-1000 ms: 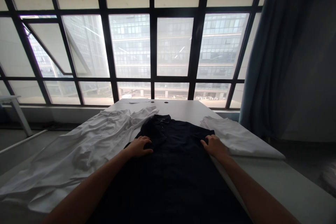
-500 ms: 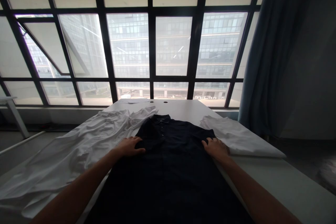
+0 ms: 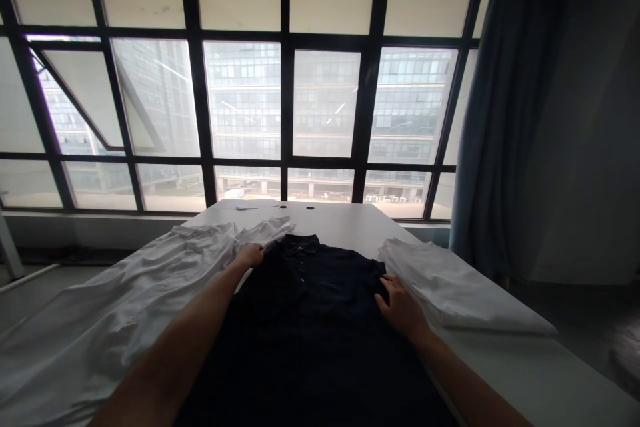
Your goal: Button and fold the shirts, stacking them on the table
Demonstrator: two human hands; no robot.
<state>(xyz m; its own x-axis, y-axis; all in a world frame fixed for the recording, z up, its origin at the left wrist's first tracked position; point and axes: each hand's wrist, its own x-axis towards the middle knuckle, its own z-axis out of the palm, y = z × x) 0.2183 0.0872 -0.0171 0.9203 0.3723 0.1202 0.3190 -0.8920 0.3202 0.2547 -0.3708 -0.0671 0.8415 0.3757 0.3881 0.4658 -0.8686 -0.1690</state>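
— Navy cloth, close to black: a collared shirt [image 3: 320, 327] lies front up on a white worktop [image 3: 345, 221], its collar [image 3: 303, 241] pointing toward a bank of windows [image 3: 325, 103]. Where are the hands?

— At the upper sides. The person's left hand [image 3: 249, 255] is closed around the fabric at the sleeve [image 3: 273, 247] on that side, near the shoulder. The right hand [image 3: 401, 308], loosely spread, grasps nothing that shows; its fingers [image 3: 389, 281] rest along the opposite edge of the shirt, by the other sleeve.

— And down the front?

— Small pale buttons [image 3: 302, 272] sit below the collar. The lower part is too dark for detail and runs out of view at the bottom.

— What flanks it?

— White cloth [image 3: 175, 287] in loose wrinkles to the left, and a flat white stack of fabric [image 3: 460, 290] to the right, just beyond the right hand.

— Farther out?

— White paper [image 3: 247, 204] at the worktop's far end, beside two dark round holes [image 3: 310, 208]. Behind, one black-framed pane [image 3: 83, 93] is tilted open, a multi-storey building [image 3: 413, 100] stands outside, and a blue-grey curtain [image 3: 487, 147] hangs at right.
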